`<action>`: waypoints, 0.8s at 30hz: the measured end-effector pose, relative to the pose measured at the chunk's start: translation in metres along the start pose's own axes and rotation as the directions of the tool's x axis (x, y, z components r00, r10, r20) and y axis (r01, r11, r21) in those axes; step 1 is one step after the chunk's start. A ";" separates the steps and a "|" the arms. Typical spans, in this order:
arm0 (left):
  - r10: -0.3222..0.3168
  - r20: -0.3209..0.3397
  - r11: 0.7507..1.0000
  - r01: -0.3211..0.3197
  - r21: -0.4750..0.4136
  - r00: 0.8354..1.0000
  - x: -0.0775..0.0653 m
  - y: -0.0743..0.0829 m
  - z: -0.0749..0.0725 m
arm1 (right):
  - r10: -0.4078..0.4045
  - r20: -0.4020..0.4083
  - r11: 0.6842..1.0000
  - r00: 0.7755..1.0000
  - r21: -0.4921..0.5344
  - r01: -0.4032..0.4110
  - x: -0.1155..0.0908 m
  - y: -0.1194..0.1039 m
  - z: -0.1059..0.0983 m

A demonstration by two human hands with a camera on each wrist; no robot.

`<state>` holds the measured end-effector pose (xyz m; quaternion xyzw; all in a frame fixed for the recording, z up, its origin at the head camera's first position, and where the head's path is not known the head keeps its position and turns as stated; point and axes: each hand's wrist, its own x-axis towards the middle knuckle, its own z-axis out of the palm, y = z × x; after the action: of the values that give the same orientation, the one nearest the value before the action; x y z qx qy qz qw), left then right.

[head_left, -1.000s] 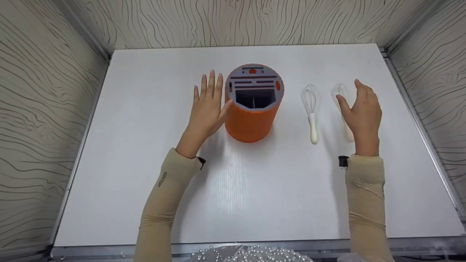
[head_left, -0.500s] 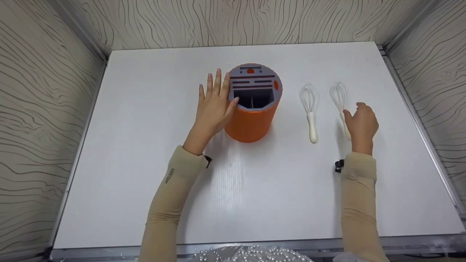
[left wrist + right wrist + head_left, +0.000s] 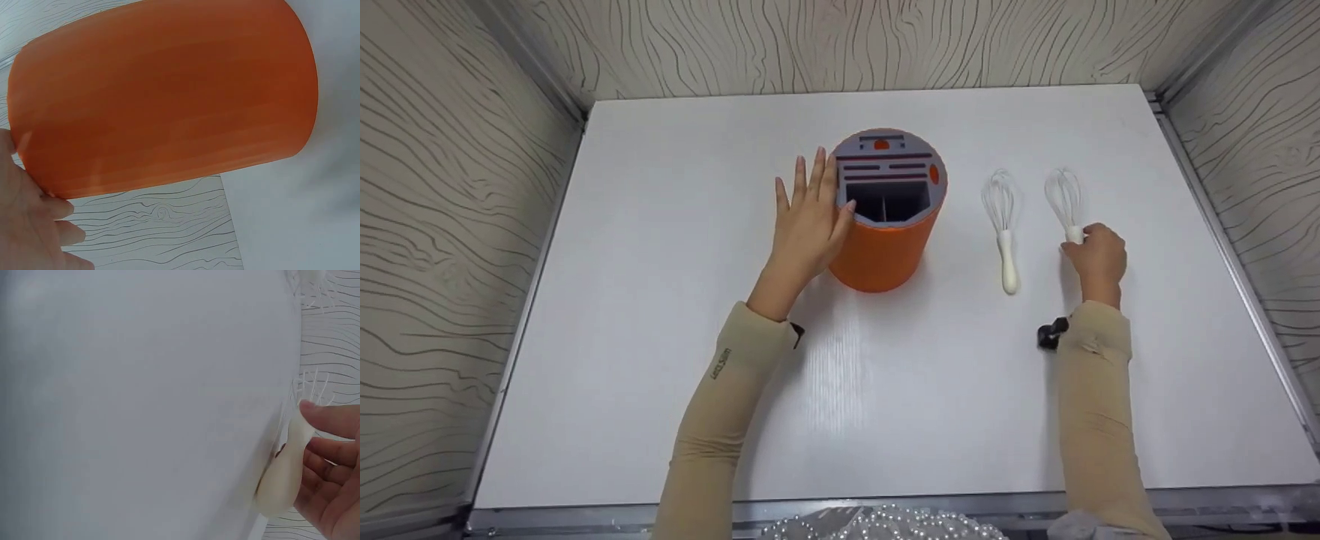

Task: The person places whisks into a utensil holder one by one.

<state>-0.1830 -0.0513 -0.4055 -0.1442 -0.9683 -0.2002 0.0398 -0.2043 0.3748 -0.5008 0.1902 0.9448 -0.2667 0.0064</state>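
An orange cylindrical utensil holder (image 3: 877, 259) with a slotted grey top stands upright on the table. My left hand (image 3: 804, 236) lies against its left side with fingers straight and the thumb at the rim; in the left wrist view the fingertips touch the upper edge of the orange wall (image 3: 169, 95). To the right, my right hand (image 3: 1101, 256) pinches the upper handle of the farther-right whisk (image 3: 1065, 199) between thumb and fingers. The right wrist view shows this whisk's cream handle (image 3: 287, 475) close to the tabletop. A second, similar whisk (image 3: 1007, 262) lies between holder and right hand.
The white table (image 3: 660, 225) is enclosed by wood-patterned panels (image 3: 810, 45) at the back and both sides. Metal rails run along its edges. A pearl-covered garment (image 3: 885, 525) shows at the front edge.
My right hand has come down toward the table and closed on the right whisk's handle. My left hand has shifted right, up against the utensil holder.
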 end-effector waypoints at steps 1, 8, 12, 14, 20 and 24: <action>0.000 -0.003 1.000 0.000 -0.002 1.000 0.000 0.000 0.000 | 0.010 0.001 1.000 1.000 0.000 -0.010 0.001 0.001 0.002; 0.009 -0.041 1.000 -0.010 -0.009 0.999 0.000 0.001 0.002 | 0.095 -0.017 0.994 0.995 0.060 -0.094 0.003 0.006 0.007; 0.011 -0.037 1.000 -0.011 -0.010 0.999 0.000 0.002 0.001 | 0.196 0.070 0.903 0.978 0.376 -0.208 0.000 0.015 0.005; 0.008 -0.032 1.000 -0.008 -0.007 0.999 0.000 0.002 0.001 | 0.223 0.148 0.748 0.964 0.608 -0.266 -0.002 0.021 0.004; 0.003 -0.024 1.000 -0.003 0.003 1.000 0.000 0.001 0.000 | 0.169 0.279 0.376 0.945 0.868 -0.324 -0.010 0.031 -0.003; 0.006 -0.033 1.000 -0.005 0.013 0.999 0.000 0.001 0.001 | 0.155 0.282 0.328 0.947 0.889 -0.319 -0.010 0.032 -0.003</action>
<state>-0.1825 -0.0502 -0.4065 -0.1433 -0.9684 -0.1961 0.0572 -0.1832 0.3982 -0.5132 0.2763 0.5887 -0.7596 0.0064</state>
